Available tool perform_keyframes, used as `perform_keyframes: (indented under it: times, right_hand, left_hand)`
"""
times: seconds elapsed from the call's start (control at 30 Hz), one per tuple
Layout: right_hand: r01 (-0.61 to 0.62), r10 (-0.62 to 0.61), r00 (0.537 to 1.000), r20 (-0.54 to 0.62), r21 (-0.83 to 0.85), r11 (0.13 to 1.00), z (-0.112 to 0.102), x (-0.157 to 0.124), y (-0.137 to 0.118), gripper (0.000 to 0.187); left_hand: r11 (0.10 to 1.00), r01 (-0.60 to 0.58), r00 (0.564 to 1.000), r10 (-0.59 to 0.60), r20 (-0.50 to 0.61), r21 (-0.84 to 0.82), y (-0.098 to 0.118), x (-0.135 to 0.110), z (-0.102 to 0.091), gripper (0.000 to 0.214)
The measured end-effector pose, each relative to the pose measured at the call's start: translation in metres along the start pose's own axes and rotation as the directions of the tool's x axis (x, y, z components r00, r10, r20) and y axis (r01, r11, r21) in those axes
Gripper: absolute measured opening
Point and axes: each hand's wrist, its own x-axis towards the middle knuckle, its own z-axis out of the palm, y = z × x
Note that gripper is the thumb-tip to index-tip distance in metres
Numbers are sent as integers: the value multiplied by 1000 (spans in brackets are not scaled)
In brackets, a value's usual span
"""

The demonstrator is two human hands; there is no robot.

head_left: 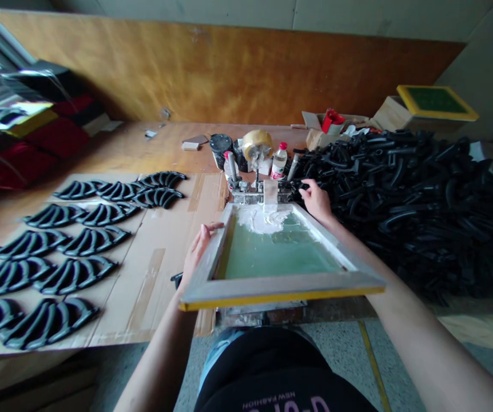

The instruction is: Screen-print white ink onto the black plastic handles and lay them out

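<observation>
A wooden screen-printing frame [281,285] with green mesh and white ink at its far end is tilted up in front of me. My left hand [198,250] grips the frame's left rail, fingers curled over the wood. My right hand [316,199] reaches past the frame's far right corner to the edge of a heap of black curved plastic parts [405,183], fingers closed on one black part. A squeegee [270,193] stands at the far end of the mesh.
Rows of black curved parts [75,246] lie on cardboard [152,274] at left. A tape roll [257,144], bottles [279,161] and a black pot [221,145] stand behind the frame. A second yellow-edged screen [437,103] rests on a box at far right.
</observation>
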Motion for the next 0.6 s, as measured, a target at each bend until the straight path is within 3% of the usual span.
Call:
perform_keyframes:
  times: [0.1, 0.17, 0.23, 0.27, 0.33, 0.37, 0.43, 0.47, 0.5, 0.57, 0.6]
  right_hand:
    - [-51, 46, 992, 121, 33, 998, 16, -30, 22, 27]
    - [46, -60, 976, 210, 69, 997, 36, -55, 19, 22]
    - [203, -219, 935, 280, 85, 976, 54, -76, 6, 28]
    - [271, -282, 910, 302, 78, 959, 60, -85, -2, 30]
    - [352, -349, 889, 297, 47, 935, 67, -101, -21, 22]
    - [359, -353, 896, 269, 31, 933, 68, -110, -31, 17]
    - [391, -388, 899, 202, 25, 920, 68, -130, -52, 16]
    - [443, -440, 877, 193, 28, 896, 68, -142, -62, 17]
    - [529, -528, 822, 211, 57, 847, 67, -153, -69, 15]
    - [655, -663, 703, 258, 129, 745, 63, -173, -74, 14]
    - [676, -684, 674, 281, 140, 723, 58, -180, -69, 15]
  left_hand:
    - [983, -111, 994, 111, -3, -146, 22, 20, 15, 64]
    - [972, -134, 991, 134, -18, -192, 28, 27, 23, 63]
    - [967, -125, 991, 111, -76, -220, 22, 23, 30, 61]
    - [969, -87, 994, 67, -92, -230, 13, 17, 34, 60]
    - [966, 122, 992, -126, -5, -228, -14, -1, 43, 58]
    - [941, 269, 963, -258, 77, -208, -29, -11, 47, 57]
    - [855, 491, 864, -452, 221, -166, -59, -31, 52, 52]
    - [823, 543, 831, -499, 245, -165, -72, -39, 52, 47]
    - [807, 563, 821, -523, 229, -177, -82, -44, 48, 41]
    - [814, 554, 832, -539, 129, -176, -98, -47, 26, 31]
    - [827, 542, 839, -543, 40, -149, -104, -46, 7, 28]
